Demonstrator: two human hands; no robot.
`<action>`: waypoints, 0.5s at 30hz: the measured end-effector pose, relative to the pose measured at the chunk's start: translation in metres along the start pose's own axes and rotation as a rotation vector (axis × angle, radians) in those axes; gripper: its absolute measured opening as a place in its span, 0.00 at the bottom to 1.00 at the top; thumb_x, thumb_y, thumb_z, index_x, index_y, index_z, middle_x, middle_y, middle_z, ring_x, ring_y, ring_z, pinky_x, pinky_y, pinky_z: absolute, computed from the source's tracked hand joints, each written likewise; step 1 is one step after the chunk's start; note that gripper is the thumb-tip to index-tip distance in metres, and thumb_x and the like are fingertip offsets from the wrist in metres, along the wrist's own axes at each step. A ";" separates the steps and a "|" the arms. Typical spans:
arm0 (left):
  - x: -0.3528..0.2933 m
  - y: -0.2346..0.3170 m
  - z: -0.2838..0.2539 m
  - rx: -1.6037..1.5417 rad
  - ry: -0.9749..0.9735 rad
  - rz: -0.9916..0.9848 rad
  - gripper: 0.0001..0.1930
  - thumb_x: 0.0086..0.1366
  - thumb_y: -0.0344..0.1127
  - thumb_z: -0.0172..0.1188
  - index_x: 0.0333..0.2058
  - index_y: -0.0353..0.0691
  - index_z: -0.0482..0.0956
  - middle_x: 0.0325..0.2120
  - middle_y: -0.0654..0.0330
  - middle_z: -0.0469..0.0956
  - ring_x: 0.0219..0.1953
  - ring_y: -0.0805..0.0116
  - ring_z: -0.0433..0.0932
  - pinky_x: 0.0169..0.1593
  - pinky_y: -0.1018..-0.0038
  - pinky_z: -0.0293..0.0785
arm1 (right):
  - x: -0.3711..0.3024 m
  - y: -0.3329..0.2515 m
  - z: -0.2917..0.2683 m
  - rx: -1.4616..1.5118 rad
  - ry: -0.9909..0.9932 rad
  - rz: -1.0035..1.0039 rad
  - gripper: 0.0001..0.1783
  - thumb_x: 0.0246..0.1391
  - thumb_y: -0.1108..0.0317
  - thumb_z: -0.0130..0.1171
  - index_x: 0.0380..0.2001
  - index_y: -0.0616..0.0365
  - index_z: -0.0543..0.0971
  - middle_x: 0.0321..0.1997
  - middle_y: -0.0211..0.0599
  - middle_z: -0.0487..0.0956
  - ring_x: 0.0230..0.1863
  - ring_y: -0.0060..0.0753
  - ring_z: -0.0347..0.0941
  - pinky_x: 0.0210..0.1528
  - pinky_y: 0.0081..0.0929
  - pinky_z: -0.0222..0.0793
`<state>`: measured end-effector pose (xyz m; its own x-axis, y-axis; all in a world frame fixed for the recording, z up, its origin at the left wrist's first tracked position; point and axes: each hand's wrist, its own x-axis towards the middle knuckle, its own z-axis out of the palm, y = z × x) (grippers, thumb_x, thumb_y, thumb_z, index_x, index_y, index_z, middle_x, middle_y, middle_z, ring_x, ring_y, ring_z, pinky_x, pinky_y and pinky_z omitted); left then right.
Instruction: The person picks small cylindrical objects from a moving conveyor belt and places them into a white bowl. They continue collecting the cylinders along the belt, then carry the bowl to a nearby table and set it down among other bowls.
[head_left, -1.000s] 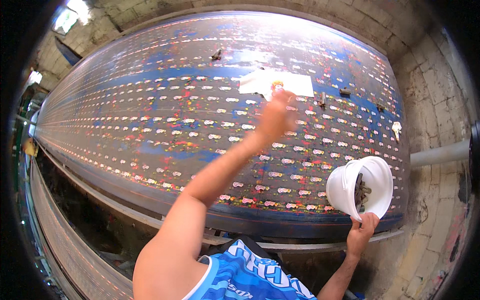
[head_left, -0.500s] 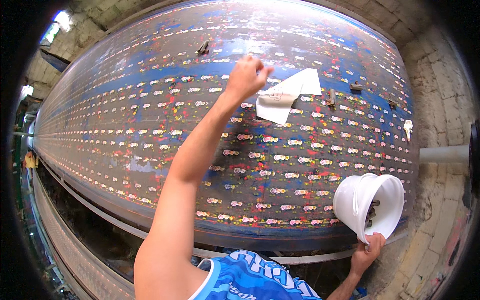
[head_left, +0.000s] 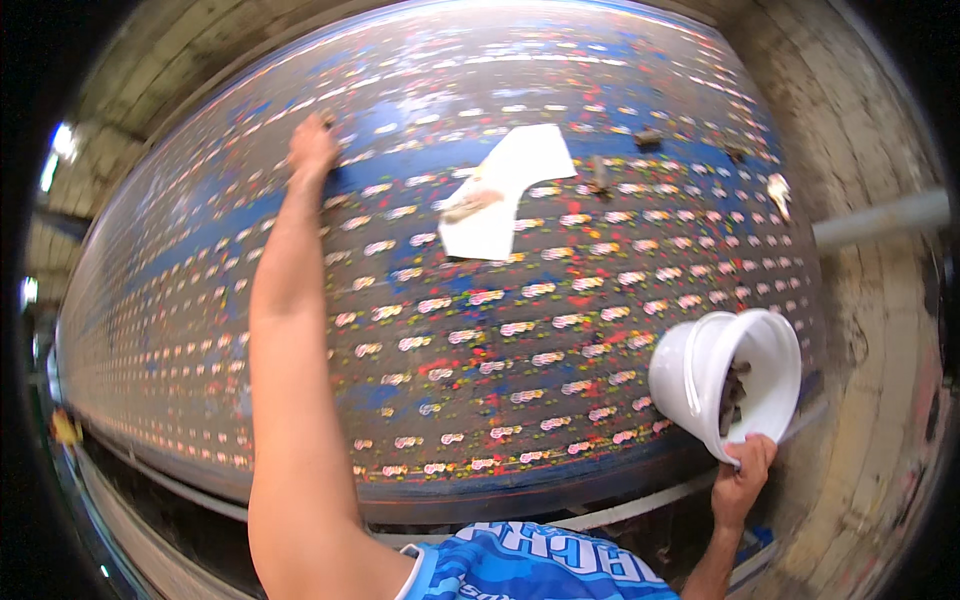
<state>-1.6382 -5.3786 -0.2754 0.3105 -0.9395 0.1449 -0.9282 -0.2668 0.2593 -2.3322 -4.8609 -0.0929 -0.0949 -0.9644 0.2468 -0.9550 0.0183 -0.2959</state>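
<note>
My left hand (head_left: 314,147) reaches far out over a dark, print-covered table (head_left: 420,340), fingers closed around a small dark block (head_left: 327,120), mostly hidden and blurred. At the lower right, my right hand (head_left: 742,474) grips the rim of a white plastic bucket (head_left: 680,372), thumb and fingers around the edge. The bucket is tilted, its mouth turned to the right. Several dark blocks (head_left: 735,390) lie inside it. Between my hands and farther out, a creased white sheet (head_left: 488,235) rests on the table.
Single dark blocks lie on the table right of the sheet: one upright in view (head_left: 600,175), another farther out (head_left: 649,137), a third near the right edge (head_left: 735,153). A crumpled pale scrap (head_left: 778,193) is beside them. A grey pipe (head_left: 880,220) and block wall border the right.
My left hand has moved left, away from the sheet, onto the small dark block lying farther out. The view has shifted a little. My right hand still holds the tilted bucket.
</note>
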 end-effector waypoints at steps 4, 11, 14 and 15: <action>-0.031 0.010 0.028 0.205 0.048 0.141 0.22 0.72 0.36 0.52 0.63 0.45 0.72 0.60 0.44 0.72 0.62 0.37 0.72 0.64 0.44 0.71 | 0.007 -0.005 0.002 0.013 0.020 0.003 0.14 0.42 0.84 0.65 0.33 0.56 0.80 0.36 0.41 0.78 0.52 0.57 0.74 0.58 0.49 0.69; -0.067 0.055 0.009 -0.275 -0.197 -0.156 0.18 0.69 0.36 0.59 0.56 0.37 0.75 0.53 0.42 0.74 0.56 0.47 0.74 0.60 0.53 0.70 | 0.006 0.001 -0.002 0.106 0.018 -0.008 0.17 0.38 0.86 0.63 0.33 0.55 0.82 0.35 0.38 0.79 0.52 0.54 0.73 0.57 0.47 0.70; -0.169 0.150 -0.014 -0.786 0.018 0.007 0.13 0.77 0.39 0.58 0.52 0.39 0.71 0.52 0.52 0.72 0.47 0.64 0.75 0.51 0.67 0.72 | 0.003 0.009 -0.002 0.113 0.003 -0.015 0.19 0.36 0.86 0.63 0.34 0.55 0.83 0.35 0.37 0.78 0.53 0.54 0.73 0.58 0.47 0.70; -0.219 0.214 -0.056 -1.043 -0.151 0.018 0.12 0.79 0.39 0.58 0.51 0.40 0.70 0.53 0.55 0.71 0.46 0.68 0.74 0.49 0.70 0.72 | -0.002 0.014 -0.001 0.120 0.011 0.006 0.18 0.36 0.85 0.63 0.34 0.55 0.83 0.35 0.37 0.78 0.53 0.54 0.73 0.58 0.47 0.70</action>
<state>-1.8934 -5.2181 -0.1983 0.2033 -0.9775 0.0554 -0.2742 -0.0025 0.9617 -2.3456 -4.8587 -0.0960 -0.1040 -0.9615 0.2544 -0.9141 -0.0084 -0.4053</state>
